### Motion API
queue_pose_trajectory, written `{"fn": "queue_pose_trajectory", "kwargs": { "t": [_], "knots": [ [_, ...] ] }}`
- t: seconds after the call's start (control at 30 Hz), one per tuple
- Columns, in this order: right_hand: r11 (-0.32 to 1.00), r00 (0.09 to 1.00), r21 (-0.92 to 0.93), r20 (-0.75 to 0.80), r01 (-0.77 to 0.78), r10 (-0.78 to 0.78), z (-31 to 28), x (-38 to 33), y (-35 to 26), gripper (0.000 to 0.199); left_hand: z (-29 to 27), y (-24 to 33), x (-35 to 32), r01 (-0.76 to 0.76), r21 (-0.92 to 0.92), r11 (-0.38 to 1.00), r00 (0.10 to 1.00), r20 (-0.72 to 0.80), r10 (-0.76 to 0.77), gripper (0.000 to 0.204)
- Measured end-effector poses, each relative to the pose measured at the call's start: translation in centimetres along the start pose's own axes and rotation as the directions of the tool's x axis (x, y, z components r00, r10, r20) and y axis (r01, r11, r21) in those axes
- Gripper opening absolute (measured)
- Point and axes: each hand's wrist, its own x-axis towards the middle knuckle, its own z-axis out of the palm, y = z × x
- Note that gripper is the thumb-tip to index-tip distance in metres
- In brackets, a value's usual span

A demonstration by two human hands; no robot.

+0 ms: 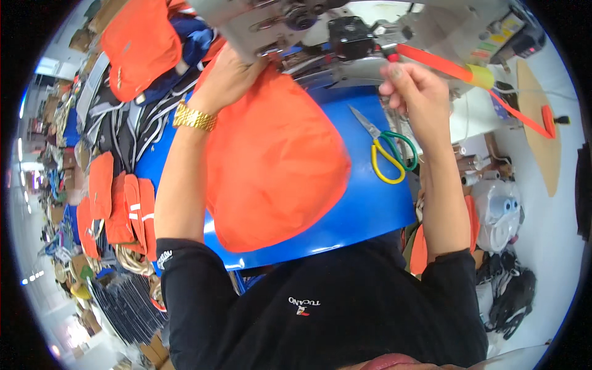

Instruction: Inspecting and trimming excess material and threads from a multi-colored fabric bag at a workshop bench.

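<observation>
A large rounded piece of orange fabric (280, 166) hangs over the blue table, its top edge under the head of a sewing machine (296, 18). My left hand (231, 77), with a gold watch (195, 118) at the wrist, grips the upper left edge of the fabric beside the presser area. The machine head partly hides those fingertips. My right hand (416, 92) is raised right of the machine, fingers curled together just below a red-tipped part (393, 57). What it holds, if anything, I cannot make out. Scissors (385, 151) with green and yellow handles lie below it, blades open.
The blue table (376, 209) curves around my front. An orange strip (435, 61) runs to the machine from the right, past a brown board (539, 123). More orange pieces (142, 49) and black straps with grey edging (126, 132) pile up at the left.
</observation>
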Motion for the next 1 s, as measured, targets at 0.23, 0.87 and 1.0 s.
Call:
{"fn": "queue_pose_trajectory", "kwargs": {
  "t": [0.23, 0.87, 1.0],
  "knots": [
    [0.998, 0.954, -0.026, 0.296, 0.055, -0.045, 5.8, -2.9, 3.4, 0.022, 0.2, 0.1, 0.8, -0.074, 0.030, 0.997, 0.997, -0.025, 0.075, 0.023],
    [0.975, 0.938, 0.206, 0.346, -0.085, 0.008, 8.3, -4.0, 3.8, 0.019, 1.3, -2.0, 0.2, 0.120, 0.134, 0.984, 0.980, -0.174, -0.096, 0.024],
    [0.949, 0.948, 0.287, 0.316, -0.133, 0.037, 9.1, -3.5, 4.0, 0.020, 0.9, -5.0, 0.5, -0.084, 0.452, 0.888, 0.989, -0.073, 0.131, 0.023]
  ]
}}
